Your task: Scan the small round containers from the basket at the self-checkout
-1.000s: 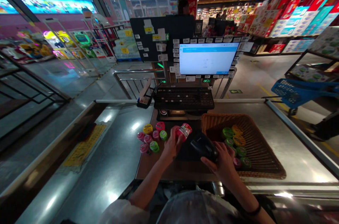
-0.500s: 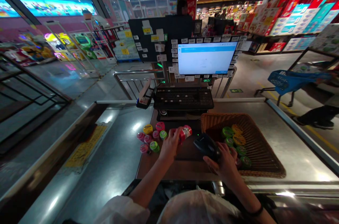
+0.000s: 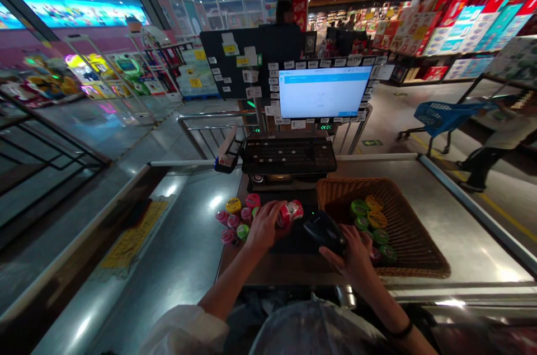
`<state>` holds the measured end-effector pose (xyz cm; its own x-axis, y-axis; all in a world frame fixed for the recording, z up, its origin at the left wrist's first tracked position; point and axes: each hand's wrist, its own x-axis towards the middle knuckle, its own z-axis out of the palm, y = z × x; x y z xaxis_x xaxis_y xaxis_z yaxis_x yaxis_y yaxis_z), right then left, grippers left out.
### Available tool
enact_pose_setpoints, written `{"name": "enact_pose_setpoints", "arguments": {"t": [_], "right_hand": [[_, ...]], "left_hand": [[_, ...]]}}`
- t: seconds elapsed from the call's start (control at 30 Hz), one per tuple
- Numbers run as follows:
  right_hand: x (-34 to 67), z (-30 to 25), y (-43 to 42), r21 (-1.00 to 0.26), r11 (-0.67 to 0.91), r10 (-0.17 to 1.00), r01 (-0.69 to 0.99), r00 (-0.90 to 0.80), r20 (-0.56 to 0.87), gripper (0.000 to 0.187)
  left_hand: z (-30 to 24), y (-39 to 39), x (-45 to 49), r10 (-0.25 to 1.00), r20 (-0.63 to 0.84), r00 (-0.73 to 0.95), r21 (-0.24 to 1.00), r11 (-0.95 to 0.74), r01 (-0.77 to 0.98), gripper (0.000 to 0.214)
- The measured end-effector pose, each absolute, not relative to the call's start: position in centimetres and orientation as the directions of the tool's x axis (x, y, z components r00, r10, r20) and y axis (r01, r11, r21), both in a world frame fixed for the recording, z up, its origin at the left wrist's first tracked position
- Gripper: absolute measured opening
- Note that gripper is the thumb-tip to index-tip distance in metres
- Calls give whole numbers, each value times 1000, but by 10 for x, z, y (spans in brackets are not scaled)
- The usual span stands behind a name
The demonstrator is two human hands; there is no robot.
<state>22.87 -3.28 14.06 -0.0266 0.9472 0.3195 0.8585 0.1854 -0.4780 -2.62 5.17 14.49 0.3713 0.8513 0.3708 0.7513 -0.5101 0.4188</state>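
We see our left forearm reach up from the lower left, with the back of the left hand (image 3: 263, 227) turned upward. Its fingers are curled around a small red cylindrical container with a pale printed label (image 3: 292, 212), which lies on its side above the dark middle of the counter. Our right forearm comes from the lower right, a thin black band (image 3: 400, 331) on its wrist. The right hand (image 3: 356, 254) is closed around a black handheld scanner (image 3: 322, 231), whose nose points up and left, near the container but apart from it.

To the left stand small pink, green and yellow round-lidded containers (image 3: 233, 221); to the right, a brown woven basket (image 3: 413, 232) holds green and yellow ones (image 3: 377, 219).

Compared with one second ago, the red container is turned more level, and our left hand now partly covers a green lid beside it. The scanner has hardly moved. In the background, a person (image 3: 503, 126) with a blue plastic shopping cart (image 3: 438, 118) has come further into view.
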Motion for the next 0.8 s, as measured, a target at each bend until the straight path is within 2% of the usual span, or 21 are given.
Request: {"name": "enact_pose_setpoints", "arguments": {"t": [0.37,0.6,0.8], "right_hand": [[216,156,-33,-401,210,948,891,-86,305,43],[215,154,-34,-438,219,948,872,-83,308,43],[217,156,-36,-436,209,947,875,-69,314,43]], "left_hand": [[137,49,-32,895,293,336,558,-445,700,44],[140,47,-32,878,349,327,544,-474,692,40],[144,45,-31,887,341,312,555,-458,694,39]]}}
